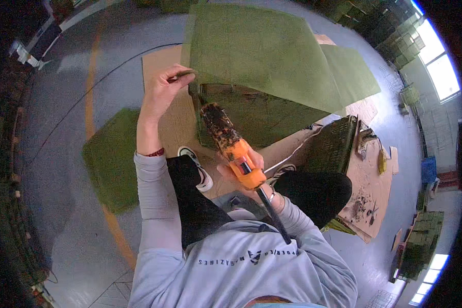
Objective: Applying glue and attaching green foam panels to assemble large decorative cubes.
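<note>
A: Glue gun (234, 149) — orange, crusted with old glue, seen at frame centre. How is it held?

B: It is gripped by the right hand (241, 172), fingers wrapped around the handle. Its long axis runs from lower right to upper left, nozzle aimed at the folded edge of the green turf sheet (262, 56).

A: And the left hand (164, 90)?

B: Placed upper left of the nozzle, fingers pinched on the turf edge, lifted off the cardboard (174, 118). It is nearer to that seam.

The left grip (161, 90) pinches the near-left corner of a green mat (262, 56), while the right grip (241, 172) clasps an orange glue gun (231, 143) pointing under it.
</note>
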### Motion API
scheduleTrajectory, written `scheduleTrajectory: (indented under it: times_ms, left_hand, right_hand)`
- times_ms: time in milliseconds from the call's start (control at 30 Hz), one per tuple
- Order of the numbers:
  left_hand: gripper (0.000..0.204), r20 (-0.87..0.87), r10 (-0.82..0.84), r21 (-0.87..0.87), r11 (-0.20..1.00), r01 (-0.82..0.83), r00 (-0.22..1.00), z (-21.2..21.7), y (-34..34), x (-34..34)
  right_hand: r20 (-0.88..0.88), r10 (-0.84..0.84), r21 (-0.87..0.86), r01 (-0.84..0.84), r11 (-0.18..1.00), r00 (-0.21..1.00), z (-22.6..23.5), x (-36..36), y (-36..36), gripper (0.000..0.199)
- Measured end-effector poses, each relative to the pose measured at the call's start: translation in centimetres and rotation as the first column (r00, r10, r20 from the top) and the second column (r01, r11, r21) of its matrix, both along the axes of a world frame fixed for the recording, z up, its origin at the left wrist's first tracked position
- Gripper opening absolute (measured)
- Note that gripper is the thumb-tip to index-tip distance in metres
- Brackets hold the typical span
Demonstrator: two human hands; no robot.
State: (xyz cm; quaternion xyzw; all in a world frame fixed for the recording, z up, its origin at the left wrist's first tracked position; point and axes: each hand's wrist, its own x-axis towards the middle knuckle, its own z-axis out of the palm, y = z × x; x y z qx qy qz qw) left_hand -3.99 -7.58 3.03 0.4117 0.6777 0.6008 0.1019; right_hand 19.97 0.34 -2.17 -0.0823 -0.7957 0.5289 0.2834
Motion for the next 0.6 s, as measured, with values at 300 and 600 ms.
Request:
scheduleTrajectory:
  times_ms: [300, 600]
  left_hand:
    - [0.013, 0.076, -0.094, 0.080, 0.993, 0.087, 0.993, -0.7, 0.9, 0.0]
    - [0.018, -0.158, 0.056, 0.198, 0.980, -0.024, 0.986, -3.5, 2.4, 0.4]
  right_hand:
    - [0.063, 0.005, -0.196, 0.008, 0.981, 0.998, -0.3, -0.7, -0.8, 0.036]
    - [-0.091, 0.293, -0.814, -0.240, 0.528, 0.952, -5.5, 7.5, 5.8, 0.048]
